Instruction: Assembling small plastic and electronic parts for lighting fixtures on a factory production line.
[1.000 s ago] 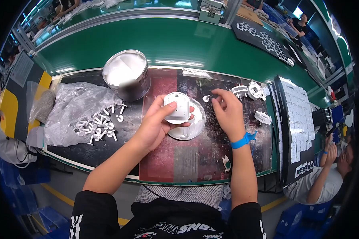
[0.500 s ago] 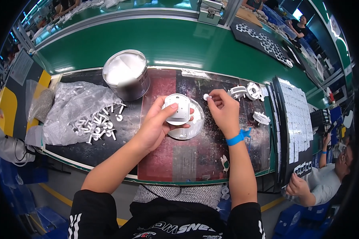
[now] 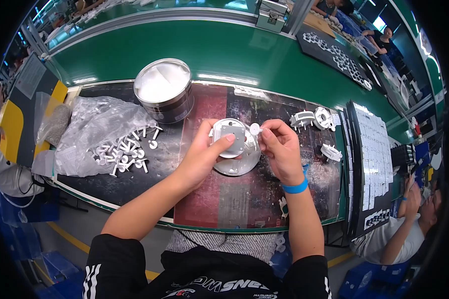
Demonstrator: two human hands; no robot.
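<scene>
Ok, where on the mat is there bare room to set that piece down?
Bare mat lies in front of the round disc, between the forearms. Crowded: loose pegs and bag left, white parts right, tin behind the left hand.

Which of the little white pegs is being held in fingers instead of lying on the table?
The small white peg pinched in the right hand, beside the round grey part. All the other pegs lie loose on the clear plastic bag at the left.

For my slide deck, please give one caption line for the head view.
Left hand steadies a round white part while right hand brings a small white peg to its edge.
</scene>
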